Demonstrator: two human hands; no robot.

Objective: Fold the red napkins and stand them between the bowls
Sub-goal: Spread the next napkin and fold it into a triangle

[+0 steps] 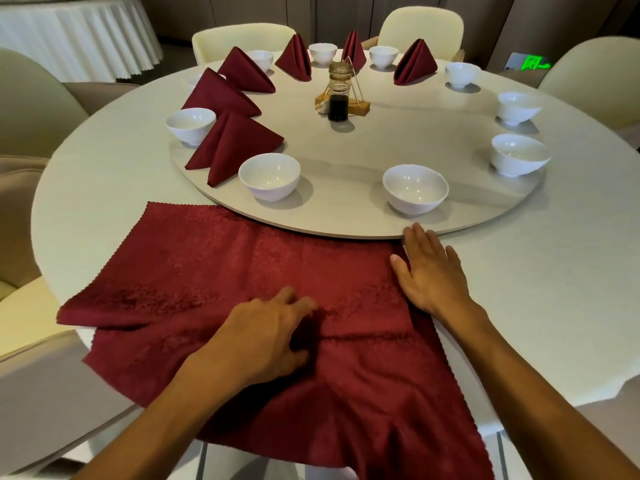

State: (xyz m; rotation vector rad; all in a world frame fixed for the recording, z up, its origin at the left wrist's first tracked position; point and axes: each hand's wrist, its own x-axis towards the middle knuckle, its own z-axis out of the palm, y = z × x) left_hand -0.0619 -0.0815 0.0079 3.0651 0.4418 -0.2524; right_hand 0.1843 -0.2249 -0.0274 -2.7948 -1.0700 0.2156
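A large red napkin (214,271) lies spread on the near side of the round table, and more red cloth (363,410) hangs over the table's front edge. My left hand (266,337) rests on the cloth near its middle, fingers loosely bent over a crease. My right hand (429,271) lies flat, fingers straight, on the napkin's right edge by the turntable rim (346,233). Several folded red napkins (232,143) stand between white bowls (269,176) along the turntable's left and far sides. The bowls (415,188) on the right have none between them.
A dark sauce bottle (338,95) and a wooden stand (358,105) occupy the turntable's centre. Cream chairs (242,38) ring the table. Another table with a pleated white cloth (76,32) is at the far left.
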